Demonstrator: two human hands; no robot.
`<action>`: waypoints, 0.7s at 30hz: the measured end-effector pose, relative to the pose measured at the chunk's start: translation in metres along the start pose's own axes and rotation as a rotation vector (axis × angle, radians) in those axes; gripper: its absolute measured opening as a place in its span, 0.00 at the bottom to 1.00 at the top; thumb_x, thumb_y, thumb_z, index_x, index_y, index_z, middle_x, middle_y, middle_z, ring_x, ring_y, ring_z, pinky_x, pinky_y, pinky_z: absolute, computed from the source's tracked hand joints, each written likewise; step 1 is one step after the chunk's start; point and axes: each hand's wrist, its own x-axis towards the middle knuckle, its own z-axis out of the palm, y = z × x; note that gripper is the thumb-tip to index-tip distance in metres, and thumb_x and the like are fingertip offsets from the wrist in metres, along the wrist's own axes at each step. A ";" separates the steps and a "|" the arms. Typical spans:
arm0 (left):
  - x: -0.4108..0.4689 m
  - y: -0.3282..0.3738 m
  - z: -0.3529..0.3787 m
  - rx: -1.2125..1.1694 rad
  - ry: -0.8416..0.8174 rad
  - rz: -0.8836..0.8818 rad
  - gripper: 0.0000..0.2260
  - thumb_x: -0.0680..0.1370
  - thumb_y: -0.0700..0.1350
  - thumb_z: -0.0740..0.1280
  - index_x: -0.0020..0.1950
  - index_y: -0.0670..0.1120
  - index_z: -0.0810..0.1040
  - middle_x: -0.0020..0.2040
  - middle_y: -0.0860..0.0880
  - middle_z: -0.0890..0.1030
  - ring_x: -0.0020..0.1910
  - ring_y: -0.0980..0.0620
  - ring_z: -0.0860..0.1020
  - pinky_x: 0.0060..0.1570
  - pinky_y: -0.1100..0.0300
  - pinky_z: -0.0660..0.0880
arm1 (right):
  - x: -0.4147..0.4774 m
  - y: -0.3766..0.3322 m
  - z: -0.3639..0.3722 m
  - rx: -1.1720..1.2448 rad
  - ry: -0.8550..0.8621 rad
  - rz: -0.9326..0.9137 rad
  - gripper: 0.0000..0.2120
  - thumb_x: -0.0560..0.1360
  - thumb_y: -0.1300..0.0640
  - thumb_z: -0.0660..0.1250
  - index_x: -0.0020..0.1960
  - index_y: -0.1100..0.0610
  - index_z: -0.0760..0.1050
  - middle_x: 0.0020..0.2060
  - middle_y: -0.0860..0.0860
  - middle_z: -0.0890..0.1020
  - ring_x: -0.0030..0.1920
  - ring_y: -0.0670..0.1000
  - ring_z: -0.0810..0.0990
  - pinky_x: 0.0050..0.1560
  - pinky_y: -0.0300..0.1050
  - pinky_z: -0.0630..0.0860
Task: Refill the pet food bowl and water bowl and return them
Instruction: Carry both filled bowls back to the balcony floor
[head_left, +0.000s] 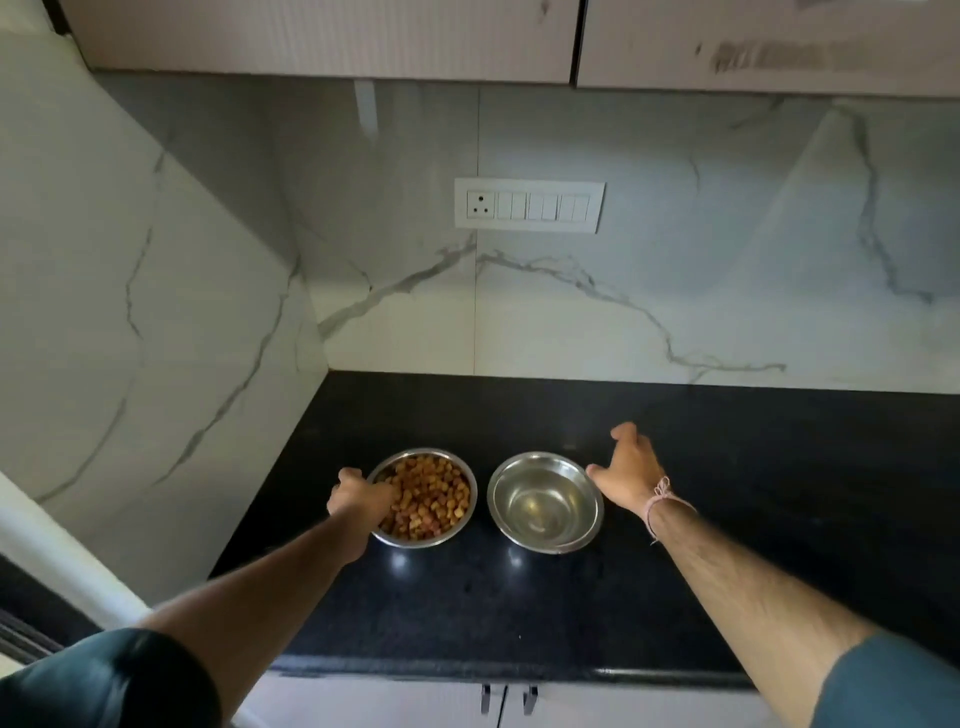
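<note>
Two steel bowls stand side by side on the black countertop (727, 519). The left one, the food bowl (466, 512), is full of brown kibble. The right one, the water bowl (545, 501), holds clear water. My left hand (358, 499) grips the food bowl's left rim, thumb over the edge onto the kibble. Spread wide, my right hand (631, 470) hovers just right of the water bowl, its thumb tip near the rim; whether it touches is unclear.
A marble-patterned wall closes in the counter at the back and on the left. A white socket-and-switch panel (530, 205) sits on the back wall. Upper cabinets (322, 36) hang overhead. Lower cabinet handles (506, 699) show under the counter's front edge.
</note>
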 end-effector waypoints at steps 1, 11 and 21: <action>0.002 -0.009 0.005 -0.014 0.023 -0.011 0.30 0.78 0.42 0.68 0.79 0.45 0.62 0.71 0.39 0.72 0.68 0.39 0.73 0.60 0.46 0.77 | -0.002 0.010 0.010 0.024 -0.029 0.050 0.31 0.74 0.55 0.74 0.73 0.56 0.64 0.70 0.57 0.69 0.62 0.60 0.78 0.55 0.48 0.74; 0.010 -0.063 0.035 -0.539 -0.152 -0.251 0.16 0.84 0.49 0.64 0.70 0.46 0.70 0.55 0.40 0.81 0.48 0.41 0.85 0.38 0.49 0.84 | -0.025 0.053 0.085 0.527 -0.197 0.444 0.27 0.79 0.50 0.71 0.70 0.59 0.64 0.47 0.56 0.83 0.40 0.58 0.88 0.36 0.50 0.86; 0.010 -0.062 0.048 -0.568 -0.093 -0.219 0.15 0.85 0.41 0.61 0.71 0.45 0.71 0.54 0.42 0.80 0.44 0.41 0.86 0.35 0.53 0.84 | -0.022 0.049 0.098 0.694 -0.070 0.469 0.07 0.78 0.68 0.65 0.53 0.59 0.77 0.49 0.60 0.83 0.30 0.56 0.86 0.26 0.43 0.81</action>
